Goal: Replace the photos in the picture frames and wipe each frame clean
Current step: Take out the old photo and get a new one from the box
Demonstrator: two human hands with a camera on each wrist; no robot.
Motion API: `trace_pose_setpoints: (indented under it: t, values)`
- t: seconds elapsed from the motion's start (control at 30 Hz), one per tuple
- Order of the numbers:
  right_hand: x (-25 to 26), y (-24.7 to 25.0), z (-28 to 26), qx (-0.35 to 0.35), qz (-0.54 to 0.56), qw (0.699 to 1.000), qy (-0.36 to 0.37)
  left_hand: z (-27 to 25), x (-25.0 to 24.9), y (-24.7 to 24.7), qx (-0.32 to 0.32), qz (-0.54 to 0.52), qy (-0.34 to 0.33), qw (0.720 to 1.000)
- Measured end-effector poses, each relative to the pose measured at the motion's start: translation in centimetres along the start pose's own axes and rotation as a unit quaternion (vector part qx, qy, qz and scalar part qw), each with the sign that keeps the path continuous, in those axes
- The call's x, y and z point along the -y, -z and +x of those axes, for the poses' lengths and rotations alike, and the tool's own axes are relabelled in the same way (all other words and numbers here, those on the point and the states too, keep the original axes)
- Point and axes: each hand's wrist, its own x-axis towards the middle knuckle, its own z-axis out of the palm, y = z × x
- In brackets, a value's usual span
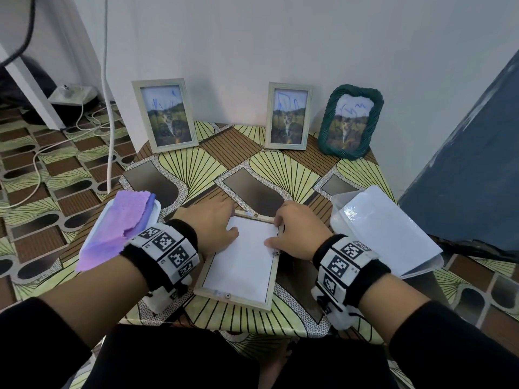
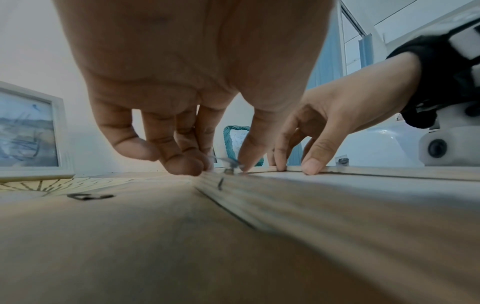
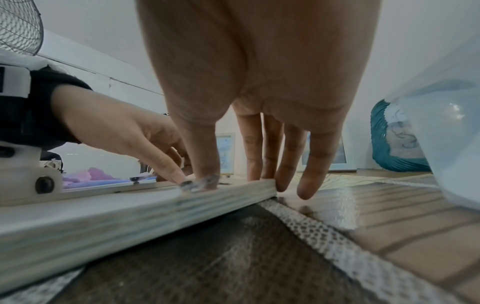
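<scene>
A pale wooden frame [image 1: 233, 300] lies face down at the table's near middle, with a white sheet [image 1: 244, 262] in its back. My left hand [image 1: 222, 223] sits at the frame's far left corner. Its curled fingers [image 2: 182, 160] and thumb close in on a small metal clip [image 2: 231, 163] on the top rail. My right hand [image 1: 283, 231] holds the right rail near the far corner. Its thumb [image 3: 207, 174] is on top and its fingers [image 3: 306, 181] run down the outer side. Two more wooden frames [image 1: 164, 115] [image 1: 289, 116] and a green woven frame [image 1: 351, 122] stand against the wall, scribbled on.
A purple cloth [image 1: 120, 228] lies over a white tray [image 1: 156, 210] to the left of the frame. A clear plastic box [image 1: 339, 203] holding white sheets sits on the right. A blue board [image 1: 463, 164] leans beyond it. Cables [image 1: 36, 169] trail on the floor at left.
</scene>
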Motion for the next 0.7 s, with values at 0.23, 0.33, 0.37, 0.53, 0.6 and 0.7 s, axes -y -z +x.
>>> trace_pose_setpoints:
  t: [0.23, 0.33, 0.37, 0.53, 0.6, 0.7]
  values:
    - [0.1, 0.0, -0.2, -0.004, 0.004, 1.0, -0.002, 0.3, 0.2, 0.4, 0.012, -0.028, -0.01, 0.999]
    - [0.1, 0.0, -0.2, -0.008, 0.015, 1.0, -0.006, 0.8, 0.5, 0.9, 0.009, -0.067, -0.008, 0.998]
    - [0.1, 0.0, -0.2, -0.009, 0.017, 1.0, -0.007, 0.9, 0.6, 1.0, 0.009, -0.081, -0.005, 0.997]
    - [0.3, -0.3, -0.4, -0.027, 0.034, 0.999, -0.023, 1.0, 1.1, 1.2, -0.007, -0.147, -0.015, 0.989]
    - [0.3, -0.5, -0.6, -0.027, 0.028, 0.999, -0.02, 1.0, 1.1, 1.2, -0.016, -0.159, -0.014, 0.987]
    - [0.4, -0.7, -0.8, -0.019, 0.029, 0.999, -0.013, 0.8, 0.9, 1.0, -0.009, -0.126, -0.016, 0.992]
